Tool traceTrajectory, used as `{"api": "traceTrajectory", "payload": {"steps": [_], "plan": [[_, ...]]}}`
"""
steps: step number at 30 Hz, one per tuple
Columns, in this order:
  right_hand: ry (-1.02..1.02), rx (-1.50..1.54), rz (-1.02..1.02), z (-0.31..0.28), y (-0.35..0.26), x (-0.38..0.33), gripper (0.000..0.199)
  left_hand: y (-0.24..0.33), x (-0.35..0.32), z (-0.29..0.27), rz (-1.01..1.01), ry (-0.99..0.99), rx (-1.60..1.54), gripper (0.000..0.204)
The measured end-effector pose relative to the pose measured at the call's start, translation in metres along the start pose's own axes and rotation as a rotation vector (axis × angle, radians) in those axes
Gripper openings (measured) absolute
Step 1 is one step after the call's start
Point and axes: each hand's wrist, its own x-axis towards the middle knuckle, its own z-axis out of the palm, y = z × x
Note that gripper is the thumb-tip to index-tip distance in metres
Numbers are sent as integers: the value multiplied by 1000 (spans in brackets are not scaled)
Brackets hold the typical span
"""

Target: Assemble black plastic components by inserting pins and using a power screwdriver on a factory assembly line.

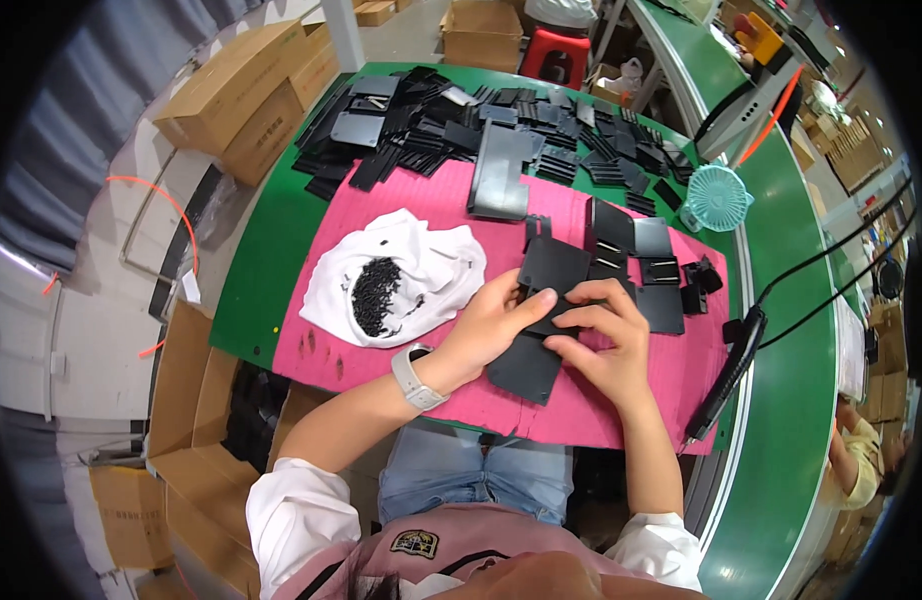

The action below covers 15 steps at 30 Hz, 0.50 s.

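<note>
My left hand grips a black plastic piece made of flat plates, its thumb pressed on the middle. One plate extends away from me and another toward me, over the pink mat. My right hand curls around the piece's right side, thumb and bent fingertips against its middle; anything tiny between them is hidden. Left of my hands, a white cloth holds a heap of small black parts, too small to name. To the right lie more black plates, some with metal pins.
Piles of black plastic parts cover the far side of the green table. A corded black electric screwdriver lies at the mat's right edge. Beyond it stands a teal fan. An open cardboard box sits below left.
</note>
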Motion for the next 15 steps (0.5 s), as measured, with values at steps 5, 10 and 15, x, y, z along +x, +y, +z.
{"api": "traceTrajectory", "payload": {"steps": [5,10,15], "plan": [[54,-31,-130,0,3,0,27,2,1,1,-10,-44,-34,37],[35,-28,-94,0,-1,1,28,2,0,-2,-80,-63,-68,36],[-76,-28,-134,0,3,0,29,-7,2,-2,-11,-83,-24,36]]}}
